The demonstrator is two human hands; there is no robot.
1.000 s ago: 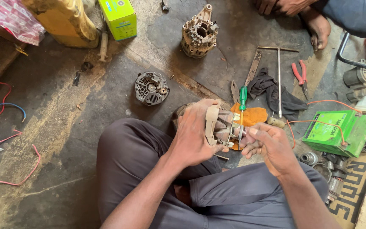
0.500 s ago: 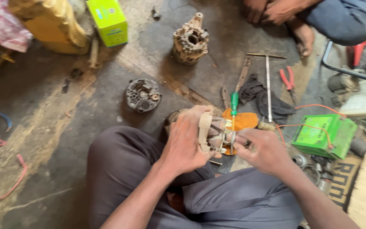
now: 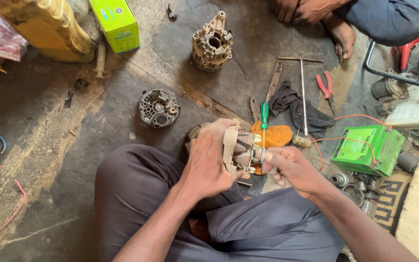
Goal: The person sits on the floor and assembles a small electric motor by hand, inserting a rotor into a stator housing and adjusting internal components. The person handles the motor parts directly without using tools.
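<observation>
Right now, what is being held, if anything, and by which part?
Both hands hold one metal rotor-like motor part: the left hand wraps its wide claw-shaped end, the right hand grips the narrower shaft end.

one head-worn camera looks steeply down, close over the lap and the workshop floor [image 3: 73,145]

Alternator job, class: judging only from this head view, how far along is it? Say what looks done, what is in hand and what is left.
Done: the alternator is already apart; the housing and the round end cover lie separately on the floor. In hand: the left hand grips the rotor while the right hand works at its shaft end. Left: the parts are not yet back together; the green screwdriver lies unused.
</observation>
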